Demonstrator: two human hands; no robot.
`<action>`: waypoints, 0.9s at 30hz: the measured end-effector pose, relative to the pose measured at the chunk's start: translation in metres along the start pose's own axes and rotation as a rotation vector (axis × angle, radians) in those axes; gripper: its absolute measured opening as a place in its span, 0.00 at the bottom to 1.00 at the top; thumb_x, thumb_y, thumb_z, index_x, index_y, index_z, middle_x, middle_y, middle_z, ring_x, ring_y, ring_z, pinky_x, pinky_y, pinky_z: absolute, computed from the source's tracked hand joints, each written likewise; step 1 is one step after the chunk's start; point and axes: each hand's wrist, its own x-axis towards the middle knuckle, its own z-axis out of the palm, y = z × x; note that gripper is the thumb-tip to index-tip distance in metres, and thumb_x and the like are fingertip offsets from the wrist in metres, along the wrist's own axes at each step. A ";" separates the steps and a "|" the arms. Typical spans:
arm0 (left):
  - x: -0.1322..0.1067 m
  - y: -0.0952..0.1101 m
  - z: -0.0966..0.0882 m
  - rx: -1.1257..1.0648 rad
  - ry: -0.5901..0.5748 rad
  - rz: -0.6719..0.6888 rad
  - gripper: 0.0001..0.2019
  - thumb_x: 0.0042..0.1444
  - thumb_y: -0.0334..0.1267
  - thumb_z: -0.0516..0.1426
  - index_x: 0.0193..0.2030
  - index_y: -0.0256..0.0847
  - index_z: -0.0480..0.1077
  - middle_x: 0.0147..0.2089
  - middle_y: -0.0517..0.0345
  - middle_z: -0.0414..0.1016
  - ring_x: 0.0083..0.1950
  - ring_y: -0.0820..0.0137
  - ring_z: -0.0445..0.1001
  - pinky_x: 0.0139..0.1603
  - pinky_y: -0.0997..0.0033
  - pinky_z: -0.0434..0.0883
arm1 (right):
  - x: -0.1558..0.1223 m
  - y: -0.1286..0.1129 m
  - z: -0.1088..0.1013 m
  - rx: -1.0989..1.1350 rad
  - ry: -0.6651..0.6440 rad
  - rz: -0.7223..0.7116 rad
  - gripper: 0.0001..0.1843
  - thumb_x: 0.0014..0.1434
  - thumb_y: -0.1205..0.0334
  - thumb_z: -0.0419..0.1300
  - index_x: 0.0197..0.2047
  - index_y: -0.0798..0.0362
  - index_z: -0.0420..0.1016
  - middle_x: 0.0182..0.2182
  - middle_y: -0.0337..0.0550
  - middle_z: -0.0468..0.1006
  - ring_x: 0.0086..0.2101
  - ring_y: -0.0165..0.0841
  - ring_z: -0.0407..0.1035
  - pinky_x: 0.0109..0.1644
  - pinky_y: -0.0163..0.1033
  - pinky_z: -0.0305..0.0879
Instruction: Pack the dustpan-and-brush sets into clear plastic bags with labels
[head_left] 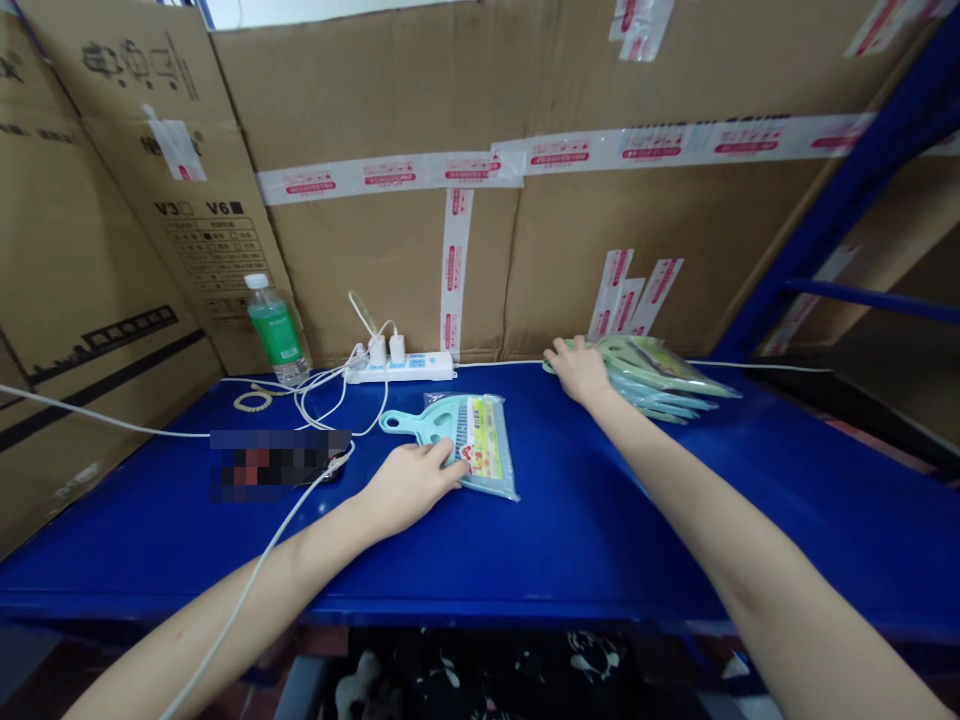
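A light-blue dustpan-and-brush set (487, 440) in a clear plastic bag lies flat on the blue table, its ringed handle pointing left. My left hand (416, 485) holds its near-left edge, fingers curled over the bag. Farther back on the right is a pile of bagged dustpan sets (652, 365), pale green on top with light blue ones beneath. Around the handle end of that pile my right hand (579, 370) is closed; some of its fingertips are hidden behind the handles.
A white power strip (405, 368) with plugs and loose cables sits at the back. Left of it stands a bottle with a green label (276, 330). A blurred-out dark object (277, 465) lies at left. Taped cardboard (375, 250) walls the table's back, and a blue metal frame (825, 190) rises at right.
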 end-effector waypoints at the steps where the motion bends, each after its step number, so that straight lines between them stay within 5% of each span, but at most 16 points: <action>1: 0.000 0.000 0.000 -0.001 0.004 0.000 0.07 0.63 0.37 0.54 0.46 0.42 0.69 0.37 0.57 0.66 0.31 0.71 0.72 0.34 0.70 0.73 | 0.000 0.000 0.000 -0.001 -0.004 -0.003 0.22 0.61 0.74 0.45 0.50 0.54 0.76 0.46 0.59 0.75 0.47 0.49 0.66 0.38 0.45 0.60; 15: 0.001 -0.004 -0.003 0.006 -0.048 -0.027 0.08 0.65 0.37 0.52 0.46 0.42 0.69 0.38 0.55 0.68 0.30 0.71 0.72 0.31 0.71 0.72 | -0.022 -0.019 -0.032 -0.004 -0.089 -0.116 0.20 0.61 0.76 0.47 0.46 0.59 0.78 0.43 0.60 0.78 0.46 0.48 0.66 0.38 0.43 0.59; 27: 0.000 -0.008 -0.014 -0.009 -0.112 -0.137 0.09 0.63 0.35 0.53 0.48 0.43 0.70 0.40 0.54 0.69 0.30 0.70 0.74 0.31 0.72 0.71 | -0.064 -0.075 -0.093 0.135 0.031 -0.234 0.16 0.63 0.70 0.50 0.47 0.54 0.77 0.42 0.55 0.79 0.46 0.47 0.66 0.40 0.44 0.62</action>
